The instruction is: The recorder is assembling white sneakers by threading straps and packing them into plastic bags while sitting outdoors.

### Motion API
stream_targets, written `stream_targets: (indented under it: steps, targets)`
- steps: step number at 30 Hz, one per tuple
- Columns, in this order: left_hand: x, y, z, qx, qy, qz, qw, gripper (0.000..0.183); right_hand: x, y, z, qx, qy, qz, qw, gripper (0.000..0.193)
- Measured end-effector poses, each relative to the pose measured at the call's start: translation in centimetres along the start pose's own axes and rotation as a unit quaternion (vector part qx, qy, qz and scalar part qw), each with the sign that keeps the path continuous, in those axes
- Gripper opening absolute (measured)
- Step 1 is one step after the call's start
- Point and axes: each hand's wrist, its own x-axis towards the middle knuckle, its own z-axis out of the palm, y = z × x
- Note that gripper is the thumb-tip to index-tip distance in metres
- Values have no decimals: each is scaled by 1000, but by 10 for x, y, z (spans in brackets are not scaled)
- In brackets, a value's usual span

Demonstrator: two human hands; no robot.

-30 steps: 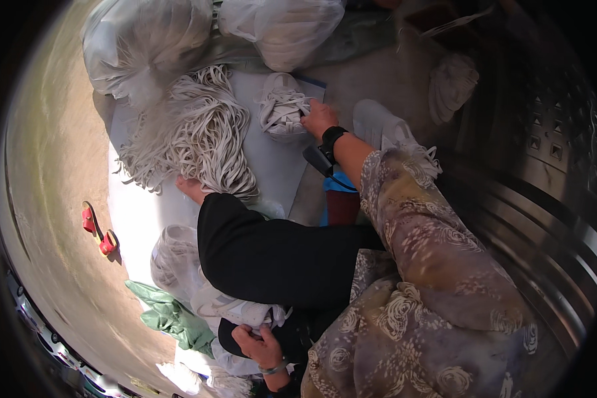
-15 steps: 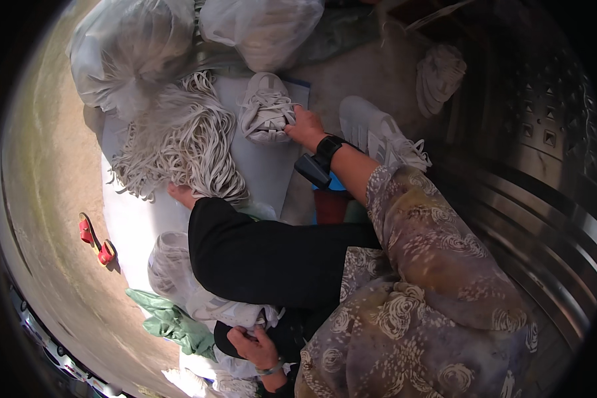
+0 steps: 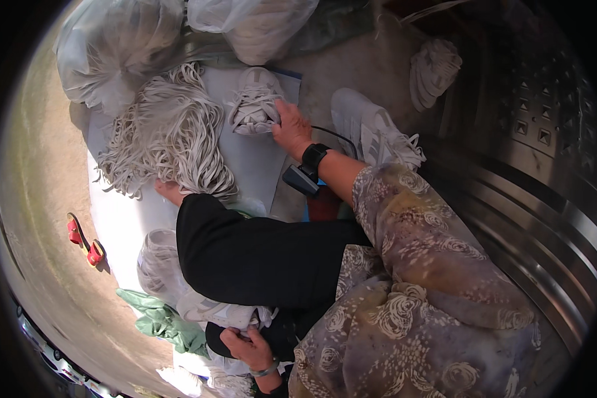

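A white sneaker point(image 3: 254, 106) with loosely crossed laces lies on a pale board. My right hand point(image 3: 292, 127), with a black strap at its wrist, closes on the shoe's right side near the opening. Lower down, my left hand point(image 3: 247, 347), with a bracelet, is curled beside another white sneaker point(image 3: 220, 313). Its thumb and fingers are together, but what they pinch is too small to make out. A large heap of off-white shoelaces point(image 3: 169, 136) covers the board left of the right-hand shoe. My bare foot point(image 3: 169, 190) touches the heap's lower edge.
Stuffed clear plastic bags point(image 3: 119, 50) stand behind the laces. More pale sneakers point(image 3: 371, 129) and a stacked pale bundle point(image 3: 434, 74) are on the right, near a metal door point(image 3: 534, 142). Red sandals point(image 3: 85, 240) and a green bag point(image 3: 162, 318) lie on the left.
The whole view has shifted slightly. My right hand stays at the sneaker's side, its back turned more upward. The left hand has barely moved.
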Motion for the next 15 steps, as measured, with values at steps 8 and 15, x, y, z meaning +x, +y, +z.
stream_targets:
  steps: [8,15]
  targets:
    - [-1,2,4,-7,12,4,1000,25,-1,6,-14,45,-85,-57,994,37]
    - [-1,3,3,-18,14,-23,999,24,42,-17,-121,156,-323,21,933,26]
